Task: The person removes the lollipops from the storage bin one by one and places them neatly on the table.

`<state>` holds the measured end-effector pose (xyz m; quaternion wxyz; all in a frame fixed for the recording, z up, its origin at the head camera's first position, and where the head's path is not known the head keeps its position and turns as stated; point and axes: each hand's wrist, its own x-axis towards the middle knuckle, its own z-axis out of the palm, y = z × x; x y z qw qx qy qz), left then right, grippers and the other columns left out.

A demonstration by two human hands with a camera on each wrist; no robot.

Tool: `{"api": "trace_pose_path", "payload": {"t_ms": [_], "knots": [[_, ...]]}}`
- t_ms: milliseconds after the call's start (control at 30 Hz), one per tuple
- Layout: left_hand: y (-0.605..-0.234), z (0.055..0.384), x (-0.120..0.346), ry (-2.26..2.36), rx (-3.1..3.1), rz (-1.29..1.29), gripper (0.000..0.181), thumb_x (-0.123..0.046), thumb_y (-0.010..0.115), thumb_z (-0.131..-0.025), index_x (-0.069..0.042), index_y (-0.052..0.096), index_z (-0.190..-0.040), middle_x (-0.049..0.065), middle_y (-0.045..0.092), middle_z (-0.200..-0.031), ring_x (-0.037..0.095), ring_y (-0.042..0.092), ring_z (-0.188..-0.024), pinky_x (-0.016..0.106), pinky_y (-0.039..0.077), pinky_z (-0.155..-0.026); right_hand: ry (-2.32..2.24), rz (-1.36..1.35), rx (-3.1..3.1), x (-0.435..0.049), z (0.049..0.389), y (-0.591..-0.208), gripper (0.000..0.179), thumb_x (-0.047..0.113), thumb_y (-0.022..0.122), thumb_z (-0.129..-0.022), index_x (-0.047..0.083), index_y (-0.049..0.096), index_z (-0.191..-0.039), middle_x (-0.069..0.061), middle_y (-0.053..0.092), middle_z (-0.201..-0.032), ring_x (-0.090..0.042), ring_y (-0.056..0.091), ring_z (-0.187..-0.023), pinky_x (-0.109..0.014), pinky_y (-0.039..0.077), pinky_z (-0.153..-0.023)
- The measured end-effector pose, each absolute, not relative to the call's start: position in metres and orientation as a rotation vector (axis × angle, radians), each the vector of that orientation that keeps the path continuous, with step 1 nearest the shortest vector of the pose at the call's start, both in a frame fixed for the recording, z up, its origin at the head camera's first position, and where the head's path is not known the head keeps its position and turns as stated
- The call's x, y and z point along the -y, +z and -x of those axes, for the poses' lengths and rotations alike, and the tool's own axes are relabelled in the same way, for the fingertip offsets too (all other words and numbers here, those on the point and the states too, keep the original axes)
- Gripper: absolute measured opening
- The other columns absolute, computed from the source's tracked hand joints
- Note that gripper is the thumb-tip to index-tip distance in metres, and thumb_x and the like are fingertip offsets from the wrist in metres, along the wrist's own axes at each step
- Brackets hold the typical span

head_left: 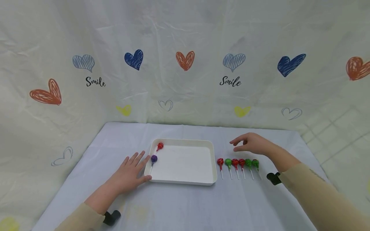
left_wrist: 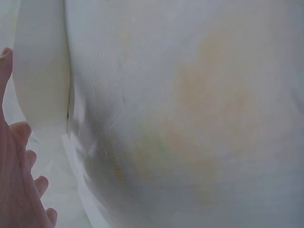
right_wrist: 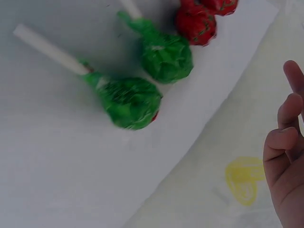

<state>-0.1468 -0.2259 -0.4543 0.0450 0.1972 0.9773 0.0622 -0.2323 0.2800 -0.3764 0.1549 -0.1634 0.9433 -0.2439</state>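
Observation:
My left hand (head_left: 130, 173) lies with fingers spread at the left edge of a white tray (head_left: 185, 183), its fingertips and thumb right at the rim. Inside that tray, along its left side, are a red lollipop (head_left: 160, 146) and a purple lollipop (head_left: 154, 158) below it. Behind a row of lollipops, my right hand (head_left: 254, 143) hovers with loosely bent fingers, nothing between them. The row right of the tray has a red lollipop (head_left: 220, 162) at its left end and a green lollipop (right_wrist: 133, 103) at its right end; all sticks point toward me.
A white cloth (head_left: 185, 205) covers the table. Behind it hangs a pale sheet (head_left: 202, 38) printed with hearts and the word Smile. Each wrist carries a small black device, one by the left sleeve (head_left: 83, 218), another by the right sleeve (head_left: 312, 189).

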Motion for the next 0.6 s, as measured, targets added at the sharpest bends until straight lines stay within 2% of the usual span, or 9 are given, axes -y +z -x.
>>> {"api": "trace_pose_path", "payload": {"t_ms": [300,600], "knots": [[-0.450,0.145,0.226,0.201,-2.974,-0.591,0.086,-0.064,0.052,-0.093,-0.015,0.026,-0.158,0.012,0.014,-0.165,0.040,0.013,-0.150,0.062,0.009,-0.118,-0.754,0.527,-2.651,-0.224,0.246,-0.372,0.036,0.035,0.076,-0.089,0.022,0.072,-0.122,-0.007,0.068,-0.122,-0.023,0.059,-0.099,-0.034,0.056,-0.079],[-0.455,0.146,0.227,0.199,-2.963,-0.583,0.086,-0.066,0.051,-0.092,-0.018,0.025,-0.159,0.010,0.012,-0.166,0.038,0.011,-0.150,0.061,0.007,-0.118,-0.738,0.615,-2.593,-0.172,0.259,-0.370,0.033,0.035,0.078,-0.086,0.028,0.074,-0.118,0.006,0.070,-0.112,-0.020,0.057,-0.089,-0.032,0.053,-0.072]]}}
